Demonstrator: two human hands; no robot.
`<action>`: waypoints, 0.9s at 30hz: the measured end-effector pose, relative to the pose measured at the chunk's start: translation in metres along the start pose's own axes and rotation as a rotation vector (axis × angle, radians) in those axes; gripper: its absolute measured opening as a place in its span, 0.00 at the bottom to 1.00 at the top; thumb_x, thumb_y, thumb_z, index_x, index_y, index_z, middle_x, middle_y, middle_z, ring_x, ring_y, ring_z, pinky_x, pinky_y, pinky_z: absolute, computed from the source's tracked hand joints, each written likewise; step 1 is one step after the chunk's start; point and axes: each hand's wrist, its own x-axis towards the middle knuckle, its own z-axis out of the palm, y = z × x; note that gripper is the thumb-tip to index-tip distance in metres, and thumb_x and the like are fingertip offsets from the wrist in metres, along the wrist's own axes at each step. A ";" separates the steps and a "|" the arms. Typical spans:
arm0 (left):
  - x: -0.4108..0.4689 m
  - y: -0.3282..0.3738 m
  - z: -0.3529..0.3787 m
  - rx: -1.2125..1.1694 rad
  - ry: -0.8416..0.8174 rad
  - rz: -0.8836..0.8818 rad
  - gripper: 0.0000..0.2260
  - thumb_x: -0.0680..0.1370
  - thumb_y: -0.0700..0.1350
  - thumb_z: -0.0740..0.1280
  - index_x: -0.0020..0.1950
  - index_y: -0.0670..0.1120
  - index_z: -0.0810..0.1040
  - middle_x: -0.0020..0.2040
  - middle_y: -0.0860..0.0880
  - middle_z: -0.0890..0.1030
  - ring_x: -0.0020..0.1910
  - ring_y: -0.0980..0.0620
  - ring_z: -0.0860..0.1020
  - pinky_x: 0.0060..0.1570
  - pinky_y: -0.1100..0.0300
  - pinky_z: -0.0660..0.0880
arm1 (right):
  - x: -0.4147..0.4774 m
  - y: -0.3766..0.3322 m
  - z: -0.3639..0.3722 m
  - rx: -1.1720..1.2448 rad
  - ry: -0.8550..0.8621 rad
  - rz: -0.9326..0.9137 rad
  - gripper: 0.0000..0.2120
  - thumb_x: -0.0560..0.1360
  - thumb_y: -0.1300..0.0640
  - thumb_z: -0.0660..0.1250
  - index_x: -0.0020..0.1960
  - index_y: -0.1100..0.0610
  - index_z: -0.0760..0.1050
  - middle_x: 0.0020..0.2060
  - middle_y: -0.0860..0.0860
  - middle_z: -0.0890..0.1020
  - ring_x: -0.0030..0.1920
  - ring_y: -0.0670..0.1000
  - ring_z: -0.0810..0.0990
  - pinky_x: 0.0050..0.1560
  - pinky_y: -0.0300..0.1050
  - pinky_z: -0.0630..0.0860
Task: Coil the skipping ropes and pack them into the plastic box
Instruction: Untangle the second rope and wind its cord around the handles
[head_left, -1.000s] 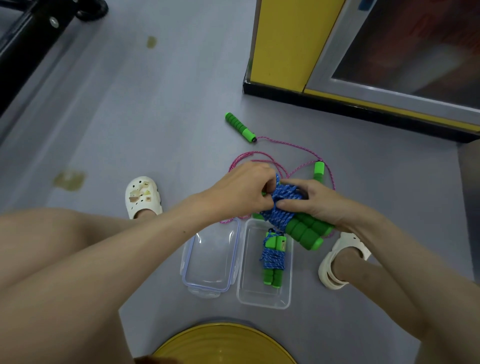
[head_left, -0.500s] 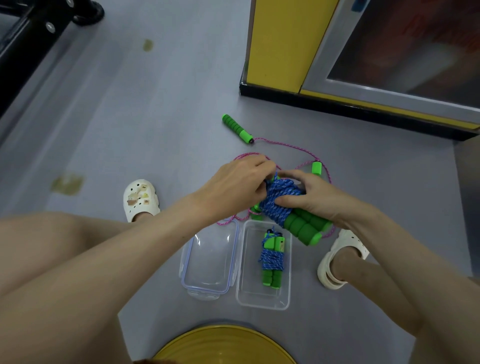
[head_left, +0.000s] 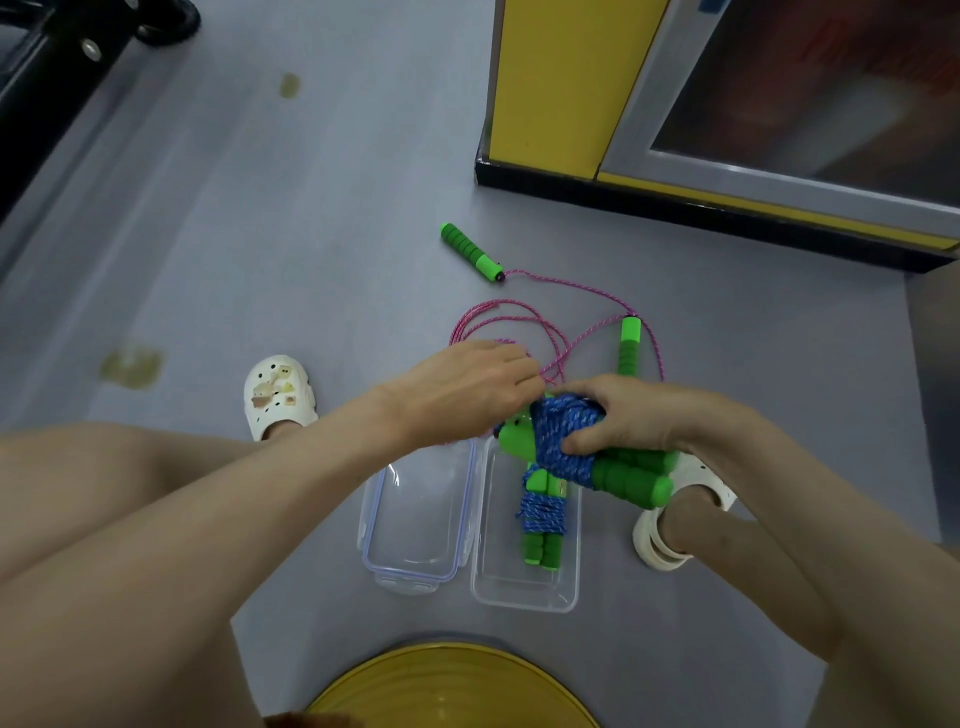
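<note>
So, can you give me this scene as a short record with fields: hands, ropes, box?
right hand: grips the held rope, a blue coil with green handles, above the box
left hand: at the coil's far end; fingertips hidden
packed rope: blue, coiled, lying in the box
lid: on the floor, left of the box
pink rope: loose on the floor beyond the hands, not coiled

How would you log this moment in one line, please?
right hand grips blue rope | left hand at it | box holds one coil | pink rope loose
</note>
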 end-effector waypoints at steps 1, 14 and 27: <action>-0.003 -0.002 -0.001 0.000 -0.021 -0.008 0.09 0.66 0.32 0.64 0.43 0.41 0.78 0.38 0.46 0.78 0.36 0.46 0.76 0.33 0.56 0.73 | -0.002 0.001 0.003 -0.036 -0.047 0.011 0.18 0.71 0.56 0.72 0.60 0.52 0.72 0.51 0.52 0.81 0.51 0.53 0.79 0.55 0.49 0.77; 0.008 0.006 0.002 -0.528 0.060 -0.460 0.04 0.76 0.40 0.69 0.45 0.40 0.79 0.38 0.52 0.76 0.34 0.59 0.69 0.38 0.61 0.70 | 0.003 0.019 0.010 0.292 0.308 -0.070 0.31 0.71 0.55 0.72 0.71 0.48 0.65 0.57 0.49 0.79 0.54 0.48 0.80 0.58 0.46 0.76; 0.011 0.009 -0.005 -0.900 0.059 -0.823 0.07 0.75 0.40 0.71 0.45 0.36 0.82 0.38 0.39 0.81 0.37 0.43 0.78 0.43 0.48 0.76 | 0.006 0.006 0.022 0.886 0.232 -0.058 0.19 0.73 0.45 0.65 0.58 0.56 0.75 0.46 0.54 0.84 0.42 0.50 0.83 0.43 0.45 0.81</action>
